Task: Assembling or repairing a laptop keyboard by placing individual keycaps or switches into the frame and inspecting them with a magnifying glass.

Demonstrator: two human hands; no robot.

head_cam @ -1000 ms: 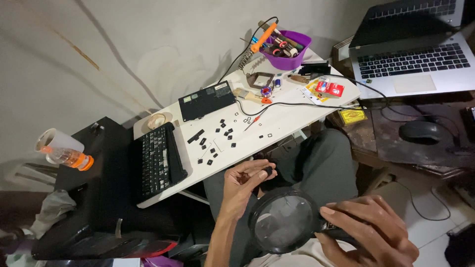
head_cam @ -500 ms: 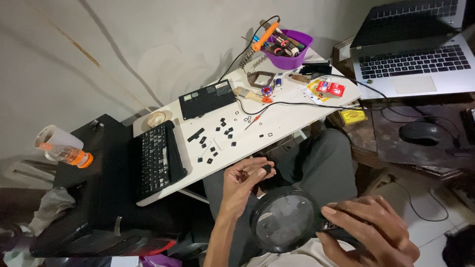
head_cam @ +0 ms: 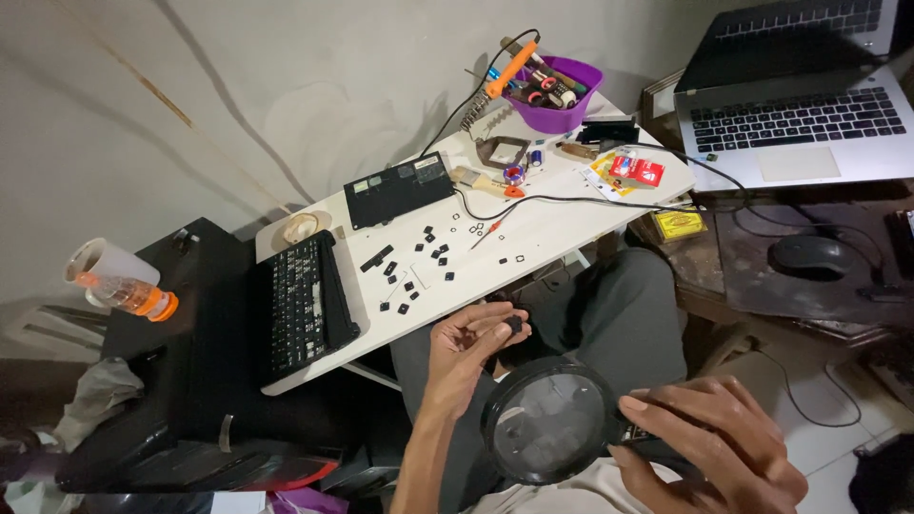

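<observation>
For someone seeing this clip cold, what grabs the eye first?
The round magnifying glass low in the middle, gripped by the right hand, while the left hand pinches a small black keycap just above it. Behind, loose black keycaps lie scattered on the white table beside a stripped keyboard.

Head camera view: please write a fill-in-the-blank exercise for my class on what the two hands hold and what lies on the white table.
1. The right hand holds a round ____ by its handle.
2. The left hand pinches a small black ____ between its fingertips.
3. Loose black keycaps lie scattered on the white table beside a black ____.
4. The tools at the table's far end stand in a ____ bowl.

Missing words: magnifying glass; keycap; keyboard; purple
</observation>
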